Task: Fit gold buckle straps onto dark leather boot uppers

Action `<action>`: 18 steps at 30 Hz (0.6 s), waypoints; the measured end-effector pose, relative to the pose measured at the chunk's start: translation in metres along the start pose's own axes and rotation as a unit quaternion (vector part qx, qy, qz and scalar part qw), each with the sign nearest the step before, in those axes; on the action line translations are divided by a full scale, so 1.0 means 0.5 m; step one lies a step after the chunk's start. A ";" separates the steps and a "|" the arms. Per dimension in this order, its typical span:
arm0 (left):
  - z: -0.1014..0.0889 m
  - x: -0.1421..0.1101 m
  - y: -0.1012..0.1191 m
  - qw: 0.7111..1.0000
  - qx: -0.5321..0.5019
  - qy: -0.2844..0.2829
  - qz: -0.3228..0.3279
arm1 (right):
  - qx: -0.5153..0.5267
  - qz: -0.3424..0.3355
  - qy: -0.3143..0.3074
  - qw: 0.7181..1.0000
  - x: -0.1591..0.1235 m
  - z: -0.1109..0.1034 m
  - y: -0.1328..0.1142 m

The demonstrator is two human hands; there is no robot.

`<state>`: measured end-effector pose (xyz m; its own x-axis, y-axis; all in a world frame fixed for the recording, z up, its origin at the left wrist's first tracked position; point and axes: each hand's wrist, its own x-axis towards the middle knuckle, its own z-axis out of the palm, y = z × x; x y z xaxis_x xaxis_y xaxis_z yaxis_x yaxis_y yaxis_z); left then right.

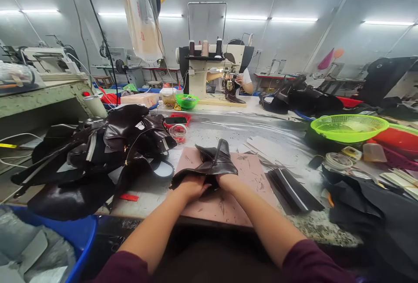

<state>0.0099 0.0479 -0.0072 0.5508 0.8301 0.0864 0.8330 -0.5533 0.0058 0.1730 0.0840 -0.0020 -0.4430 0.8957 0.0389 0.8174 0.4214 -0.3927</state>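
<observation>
Boot upper [217,163], in dark leather, is seen at the centre of the frame, over a pink board [251,187] marked with dark scratches. Its near edge is touched by the left hand [193,186] and the right hand [227,182]; the fingers are largely covered by leather, so whether they are pinched or spread cannot be told. Maroon sleeves [122,267] are cut off at the bottom edge, as is a blue bin [85,241] at lower left. At right of centre, black strips [289,191] are laid beside the board. At left, dark leather pieces [122,130] are heaped so closely that they cannot be counted. Beyond them a phone [176,120] is set on a red tray [187,116]; its screen is dark. At upper centre, 3 thread spools [205,48] are carried by a sewing machine [196,76], behind which a co-worker is mostly hidden; 1 hand [247,83] is visible near another boot [232,93]. At upper left, reddish print is borne by a hanging plastic bag [139,17], cropped by the top edge; the print is too small to be read.
</observation>
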 end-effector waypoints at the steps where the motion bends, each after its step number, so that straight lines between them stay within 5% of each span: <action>1: -0.002 0.001 -0.007 1.000 -0.006 -0.005 0.008 | -0.002 -0.008 -0.010 1.000 -0.010 -0.003 0.003; 10: -0.007 -0.024 -0.013 0.997 -0.033 -0.035 0.061 | -0.010 -0.024 -0.015 1.000 -0.049 0.008 0.002; 15: 0.008 -0.088 -0.024 0.993 0.009 -0.044 0.106 | -0.015 -0.127 -0.073 0.989 -0.087 0.019 0.017; 18: -0.003 -0.097 -0.010 0.995 0.025 -0.004 0.100 | 0.012 -0.188 -0.110 0.976 -0.138 0.000 0.014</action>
<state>-0.0212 0.0104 -0.0098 0.7061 0.7044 0.0723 0.7081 -0.7036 -0.0604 0.2091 0.0252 -0.0072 -0.7806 0.6249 -0.0136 0.5744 0.7086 -0.4099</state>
